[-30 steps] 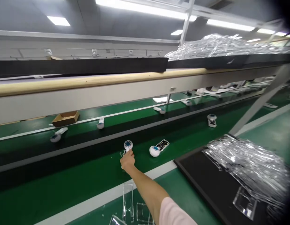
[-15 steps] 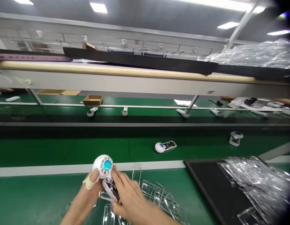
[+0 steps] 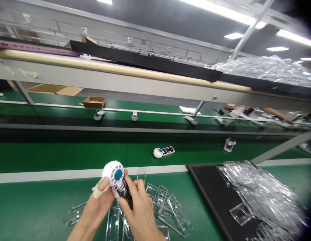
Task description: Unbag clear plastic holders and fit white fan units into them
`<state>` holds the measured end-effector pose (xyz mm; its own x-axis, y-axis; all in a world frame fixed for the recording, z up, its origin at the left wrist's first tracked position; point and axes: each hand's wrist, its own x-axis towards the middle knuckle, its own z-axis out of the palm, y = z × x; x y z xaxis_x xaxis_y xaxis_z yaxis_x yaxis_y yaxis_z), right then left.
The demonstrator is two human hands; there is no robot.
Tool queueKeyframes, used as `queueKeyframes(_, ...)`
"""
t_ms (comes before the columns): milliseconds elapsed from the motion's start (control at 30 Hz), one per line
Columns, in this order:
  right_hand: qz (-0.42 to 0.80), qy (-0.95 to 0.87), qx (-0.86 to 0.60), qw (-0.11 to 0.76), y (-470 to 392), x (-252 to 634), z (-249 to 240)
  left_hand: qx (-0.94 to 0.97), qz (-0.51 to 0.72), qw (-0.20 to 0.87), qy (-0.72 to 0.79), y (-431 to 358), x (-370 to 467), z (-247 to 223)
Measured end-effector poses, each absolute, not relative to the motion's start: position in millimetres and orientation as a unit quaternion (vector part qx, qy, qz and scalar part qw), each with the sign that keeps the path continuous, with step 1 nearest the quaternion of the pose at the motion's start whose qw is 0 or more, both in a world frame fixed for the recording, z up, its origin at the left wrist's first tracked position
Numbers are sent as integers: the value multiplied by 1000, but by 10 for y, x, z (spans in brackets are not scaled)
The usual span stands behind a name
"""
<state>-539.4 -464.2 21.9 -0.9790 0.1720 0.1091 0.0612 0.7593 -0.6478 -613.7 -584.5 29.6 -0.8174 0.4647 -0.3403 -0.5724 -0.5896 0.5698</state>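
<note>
- We hold a small white plastic fan with a round head and a blue middle up in front of us, just above the green worktop, so we can see it well.
- Our left hand curls around the round head from the side. The thumb wears a pale rubber finger cover, likely so it does not slip or leave marks.
- Our right hand pinches the dark open lower part of the fan with its fingers bent close. Both hands are shut on the fan, one at each end, which keeps it steady.
- Clear plastic shells lie loose on the worktop right under our hands, close enough to grab.
- A much bigger heap of clear plastic shells sits on a black tray to our right, like a store to pick from.
- Another white fan with its dark back open lies on the green belt past the white line, well apart from us.
- More small white fans lie spread out along the belt, each with space around it.
- A brown cardboard box sits on the far side.
</note>
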Motion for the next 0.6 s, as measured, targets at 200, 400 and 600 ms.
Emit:
queueKeyframes(200,310,-939,-64,137,-4702,-5367,-88,-98,897,283,324,-5787,-6134,294)
queueKeyframes(400,334,-936,-69,84,-4547,-5285,-145,-82,882,266,380,-5644,-6037,267)
queueKeyframes(600,336,-935,-35,104,-4416,-5234,-22,-121,777,287,547,-5541,-5856,153)
